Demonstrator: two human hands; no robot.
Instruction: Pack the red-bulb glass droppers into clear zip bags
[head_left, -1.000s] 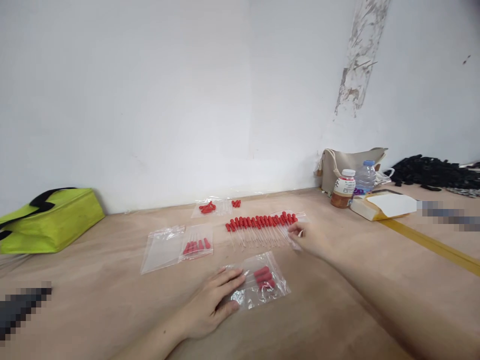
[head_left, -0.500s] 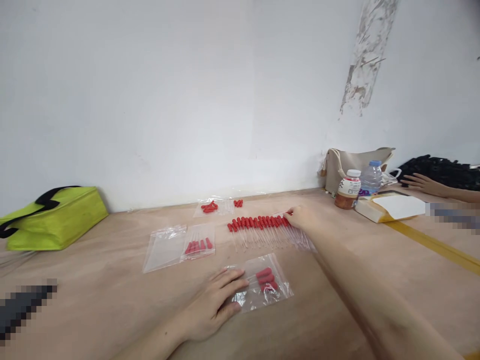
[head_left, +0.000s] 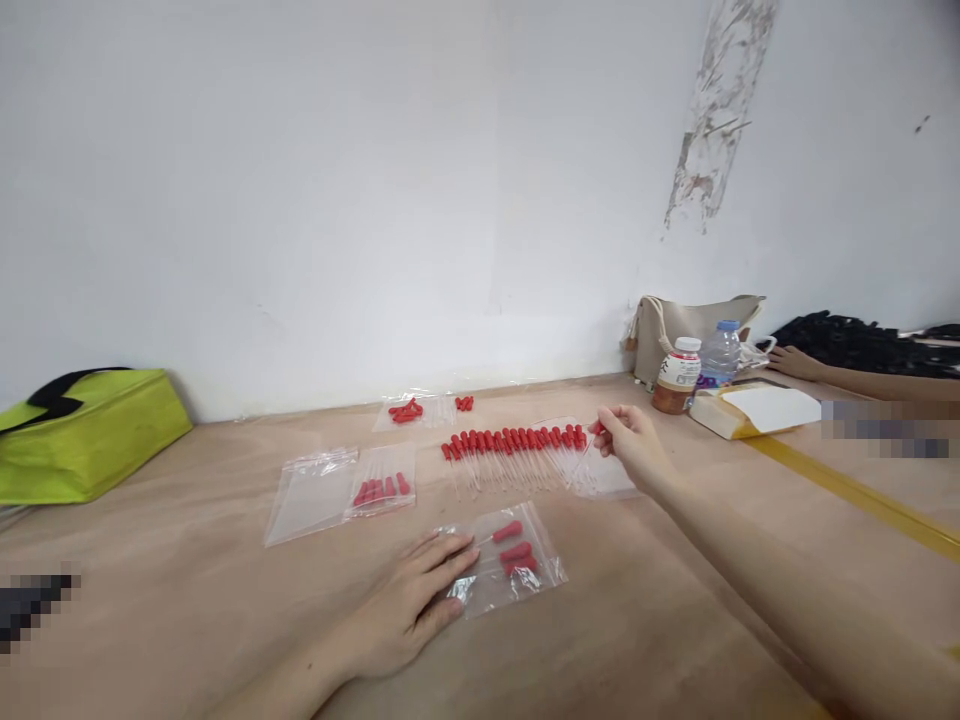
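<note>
My left hand [head_left: 409, 600] lies flat with outstretched fingers on the left end of a clear zip bag [head_left: 487, 603]. Inside that bag are several droppers with red rubber bulbs [head_left: 516, 551]. My right hand [head_left: 630, 440] pinches a dropper [head_left: 598, 428] at its red bulb, just off the right end of a long row of droppers [head_left: 517, 440]. The row's bulbs point toward the wall and its thin clear tubes toward me. Under the row's right end a clear bag [head_left: 611, 478] lies flat, partly hidden by the droppers.
Left of the row lie an empty-looking zip bag [head_left: 304, 495] and one with several droppers [head_left: 381, 488]. Loose red bulbs [head_left: 406, 411] sit near the wall. A green bag [head_left: 97, 440] stands left; bottles [head_left: 679, 375] and a co-worker's hand [head_left: 799, 363] are at right.
My right hand has drawn slightly right, away from the row, with a dropper in its fingertips. One dropper in the bag under my left hand now lies apart from the others. The view has shifted slightly.
</note>
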